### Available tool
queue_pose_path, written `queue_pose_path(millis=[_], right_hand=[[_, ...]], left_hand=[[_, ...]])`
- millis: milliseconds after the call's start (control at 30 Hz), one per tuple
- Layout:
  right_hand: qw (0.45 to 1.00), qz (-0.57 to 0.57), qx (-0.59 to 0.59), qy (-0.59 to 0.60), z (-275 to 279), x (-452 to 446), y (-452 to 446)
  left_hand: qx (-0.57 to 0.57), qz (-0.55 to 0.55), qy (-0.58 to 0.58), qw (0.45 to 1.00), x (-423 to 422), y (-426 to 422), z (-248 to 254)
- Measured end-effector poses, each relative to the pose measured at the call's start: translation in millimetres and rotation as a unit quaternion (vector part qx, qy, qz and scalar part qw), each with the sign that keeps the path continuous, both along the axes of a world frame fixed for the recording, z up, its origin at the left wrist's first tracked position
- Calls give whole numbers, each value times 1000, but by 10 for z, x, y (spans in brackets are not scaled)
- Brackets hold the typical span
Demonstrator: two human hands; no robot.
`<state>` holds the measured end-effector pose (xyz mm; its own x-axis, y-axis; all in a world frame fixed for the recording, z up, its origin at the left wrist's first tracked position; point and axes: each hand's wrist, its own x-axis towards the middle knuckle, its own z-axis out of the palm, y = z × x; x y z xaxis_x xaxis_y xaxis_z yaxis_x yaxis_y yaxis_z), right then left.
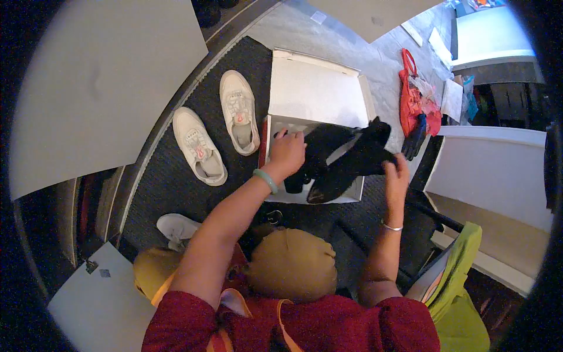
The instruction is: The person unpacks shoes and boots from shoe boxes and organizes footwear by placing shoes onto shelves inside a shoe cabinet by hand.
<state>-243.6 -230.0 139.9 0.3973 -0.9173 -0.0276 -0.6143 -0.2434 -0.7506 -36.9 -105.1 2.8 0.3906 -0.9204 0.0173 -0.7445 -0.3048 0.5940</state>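
While your left hand (287, 154) curls over the left edge of the white box (314, 82), its fingers half hidden, I cannot tell whether it grips anything. Your right hand (397, 169) is out past the box's right edge, thumb and fingers closed on the end of the black footwear (359, 161). That footwear lies slantwise across the open box, reaching from its near edge to beyond its right one, with a pale strip showing along it. The box sits on the dark mat (155, 176), its lid laid back from the far edge. Beside it, toward the mat's left edge, you have two cream sneakers (199, 144) standing upright and apart. A red bag (407, 100) lies on the grey floor (375, 70) to the right of the lid.
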Motion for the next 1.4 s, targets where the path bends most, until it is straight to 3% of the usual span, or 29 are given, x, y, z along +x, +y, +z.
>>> queue_pose_path(millis=[100,167,233,300,333,367,433,467,567,667,700,733,767,800,833,900,967,1000,1033,1067,1133,1167,1267,1300,1367,1400], right_hand=[[991,-64,-67,-98,209,-57,-94],[973,-126,-130,-145,311,-81,-165],[972,-75,-67,-215,586,24,-103],[969,-51,-67,-232,718,181,-17],[973,-57,-81,-211,727,214,-12],[975,-62,-94,-190,729,256,-17],[973,-30,-79,-215,654,373,-37],[963,-63,-15,-260,632,425,-19],[919,-141,117,-348,474,564,45],[894,-62,228,-380,332,765,285],[879,-50,261,-395,245,836,375],[953,14,121,-278,90,890,454],[960,26,107,-258,-34,933,520],[966,37,92,-238,-101,1017,625],[924,-4,204,-323,-66,1148,742],[945,21,200,-260,-81,1266,897],[892,-10,300,-337,-234,1321,945],[906,-6,282,-314,-225,1354,1004],[907,-5,283,-313,-185,1359,1029],[924,20,297,-239,-131,1359,1042],[947,54,293,-123,-165,1344,1000],[947,53,293,-122,-168,1329,982],[966,153,204,41,-190,1305,963],[966,150,206,42,-217,1292,958],[950,249,-34,186,-280,1274,949],[957,239,-19,162,-306,1271,965]], left_hand=[[-49,9,9,999,33,68,375],[-116,74,128,982,111,178,622],[-131,111,175,970,210,303,581],[-174,121,464,860,329,455,589],[-244,136,520,807,329,584,768],[-253,142,514,808,354,671,903],[-243,217,611,721,404,788,1085],[-250,265,642,675,416,795,989],[-253,237,658,669,475,984,944],[-263,260,692,620,451,1040,1091],[-265,258,693,618,444,1042,996],[-250,249,660,663,438,1028,826],[-235,239,625,705,426,1015,657],[-236,238,626,704,417,1031,587],[-243,238,596,727,417,1050,552],[-254,239,566,747,417,1058,512],[-309,235,610,692,405,1072,505],[-310,236,610,690,397,1098,520],[-290,262,558,733,388,1127,534],[-267,285,503,771,380,1150,544],[-233,297,477,794,372,1199,553],[-199,308,449,815,371,1215,553],[-178,323,427,826,339,1184,380],[-176,321,428,826,332,1168,281],[-190,317,409,834,335,1137,96],[-188,317,410,835,334,1142,137]])
